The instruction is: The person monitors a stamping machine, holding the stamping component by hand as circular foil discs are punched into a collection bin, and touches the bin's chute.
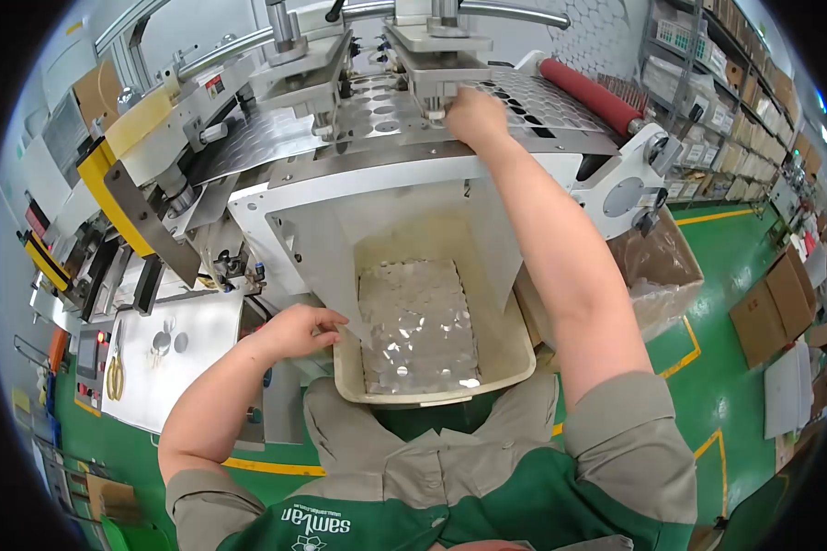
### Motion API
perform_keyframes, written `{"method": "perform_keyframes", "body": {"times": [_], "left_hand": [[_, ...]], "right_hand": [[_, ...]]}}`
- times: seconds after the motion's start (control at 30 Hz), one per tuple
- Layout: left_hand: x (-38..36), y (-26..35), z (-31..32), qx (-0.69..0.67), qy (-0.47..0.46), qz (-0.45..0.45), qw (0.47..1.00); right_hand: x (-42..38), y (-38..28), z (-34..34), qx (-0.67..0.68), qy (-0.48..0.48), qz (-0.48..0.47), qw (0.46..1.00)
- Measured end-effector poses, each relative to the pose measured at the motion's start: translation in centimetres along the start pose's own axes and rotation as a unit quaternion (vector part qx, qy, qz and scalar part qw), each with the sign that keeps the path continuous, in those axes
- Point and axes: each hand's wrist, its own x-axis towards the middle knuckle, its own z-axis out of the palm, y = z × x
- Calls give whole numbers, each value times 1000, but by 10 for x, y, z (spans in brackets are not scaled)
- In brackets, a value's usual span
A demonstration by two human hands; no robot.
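My left hand (pixel 301 331) is held beside the left rim of a cream plastic bin (pixel 515 367), with its fingers apart and nothing in them. Inside the bin lies a pile of clear and silvery sheet pieces (pixel 418 321). My right arm stretches forward over the machine, and my right hand (pixel 478 117) is at the right press head (pixel 436 69), above a sheet strip with round cut-outs (pixel 386 115). The back of that hand faces me and hides its fingertips, so whether it grips anything cannot be made out.
A red roller (pixel 590 95) sits at the machine's right end. To the left, a white worktop (pixel 161 390) carries yellow-handled pliers (pixel 115 375) and small round discs (pixel 181 342). A lined cardboard box (pixel 657 266) stands at the right. Loaded shelves (pixel 726 92) line the far right.
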Motion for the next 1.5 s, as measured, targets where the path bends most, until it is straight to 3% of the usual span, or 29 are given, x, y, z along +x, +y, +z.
{"method": "perform_keyframes", "body": {"times": [0.1, 0.17, 0.37, 0.47, 0.63, 0.67, 0.77, 0.87, 0.97, 1.07, 1.13, 1.23, 1.37, 1.43, 1.5], "left_hand": [[-1, 2, -1, 3, -1, -5, 1000], [0, 2, -1, -2, -5, -11, 1000], [1, -2, 0, -4, -12, -2, 1000], [1, -4, 1, -7, -9, -2, 1000], [-1, 1, -1, 3, -7, -9, 1000], [-1, 3, -2, 2, -10, -14, 1000], [0, 1, -1, 17, -8, -6, 1000], [0, 0, -1, 7, -5, -2, 1000], [1, -2, 0, -3, -6, 3, 1000], [0, 0, -1, 10, -3, 7, 1000], [0, 1, -1, 10, -7, -1, 1000], [0, 3, -2, 4, -7, -3, 1000], [0, -1, -1, 6, -7, 5, 1000], [0, -5, 1, -13, -7, 6, 1000], [0, 0, -2, 1, -14, -4, 1000]], "right_hand": [[3, 2, 5, 23, 61, -15, 998], [4, 8, 11, 11, 28, -21, 999], [2, 2, 5, 11, 73, -19, 997], [-1, 3, 2, 3, -18, 5, 1000], [4, 2, 6, 26, 44, -9, 999], [3, 6, 3, 2, -20, -29, 999], [7, 6, 6, -13, -23, -5, 1000], [1, 0, 3, 36, 64, -1, 997], [-1, 5, 8, 10, 12, -9, 1000], [5, 4, 11, 36, 79, -14, 996], [0, 2, 5, 56, 61, -9, 997], [5, 5, 5, -21, -17, -12, 1000], [4, 4, 9, 16, 74, -23, 997], [4, 13, 17, -47, 10, -68, 997], [9, 12, 15, -14, 47, -38, 998]]}}
